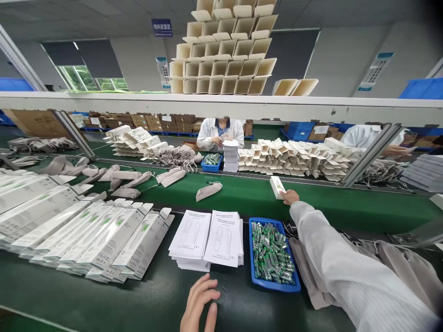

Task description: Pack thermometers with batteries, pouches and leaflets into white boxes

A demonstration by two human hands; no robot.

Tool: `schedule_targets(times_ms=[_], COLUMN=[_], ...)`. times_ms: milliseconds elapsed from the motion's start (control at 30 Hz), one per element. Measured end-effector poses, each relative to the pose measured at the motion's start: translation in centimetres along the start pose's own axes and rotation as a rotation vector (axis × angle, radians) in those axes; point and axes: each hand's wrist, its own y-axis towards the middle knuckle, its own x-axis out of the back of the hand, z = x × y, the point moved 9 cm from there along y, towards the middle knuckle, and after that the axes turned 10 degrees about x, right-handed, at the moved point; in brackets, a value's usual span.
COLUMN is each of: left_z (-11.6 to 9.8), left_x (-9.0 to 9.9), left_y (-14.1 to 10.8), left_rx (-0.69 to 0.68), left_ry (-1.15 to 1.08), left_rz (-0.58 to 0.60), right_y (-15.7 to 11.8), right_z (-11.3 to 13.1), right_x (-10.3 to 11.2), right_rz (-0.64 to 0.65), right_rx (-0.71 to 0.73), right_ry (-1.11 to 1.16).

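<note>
My right hand is stretched far forward, its fingers closed on the near end of a small white box with a green mark. That box is at the green conveyor belt. Low in the picture, my left hand is open over the dark bench, fingers apart and holding nothing. Just beyond it are two stacks of printed booklets. Between the booklets and my right sleeve stands a blue tray full of green and silver batteries.
Flat white cartons lie overlapped at left. Grey pouches lie on the belt, and more grey pouches are under my right arm. A shelf beam crosses above, bearing stacked open boxes. Co-workers sit opposite.
</note>
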Motion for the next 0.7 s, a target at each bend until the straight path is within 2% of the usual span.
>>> schedule_targets(times_ms=[100, 167, 233, 300, 367, 400, 433, 500, 600, 667, 700], left_z=[-0.6, -0.7, -0.2, 1.2, 3.7, 4.5, 5.1, 5.3, 4.0, 2.7, 2.1], left_x=[0.7, 1.6, 2.4, 3.4, 3.2, 3.1, 3.2, 3.6, 4.6, 6.2, 7.2], left_y=[2.5, 5.6, 9.4, 13.2, 16.2, 17.2, 18.0, 18.8, 18.7, 17.8, 16.9], left_rx=[-0.05, -0.066, -0.034, 0.073, 0.23, 0.271, 0.298, 0.3, 0.267, 0.28, 0.298], left_ry=[0.12, 0.276, 0.501, 0.722, 0.843, 0.855, 0.858, 0.844, 0.838, 0.668, 0.475], left_rz=[0.049, 0.017, -0.042, -0.085, 0.056, 0.111, 0.148, 0.144, 0.067, -0.057, -0.132], right_y=[-0.4, -2.0, -5.3, -10.4, -16.5, -19.8, -22.4, -25.6, -26.5, -25.5, -24.7], right_z=[2.2, 4.6, 6.6, 7.1, 5.8, 5.2, 4.0, 0.9, -2.4, -2.1, -1.2], right_x=[1.1, 1.3, 0.6, -0.6, -1.6, -1.9, -1.7, -1.2, 0.5, 1.5, 1.4], right_rz=[-0.028, -0.022, 0.061, 0.229, 0.41, 0.46, 0.448, 0.436, 0.375, 0.313, 0.308], right_rx=[0.091, 0.237, 0.424, 0.601, 0.755, 0.906, 0.997, 1.032, 0.965, 0.967, 0.983], right_ry=[-0.175, -0.246, -0.273, -0.27, -0.279, -0.343, -0.415, -0.477, -0.407, -0.354, -0.345])
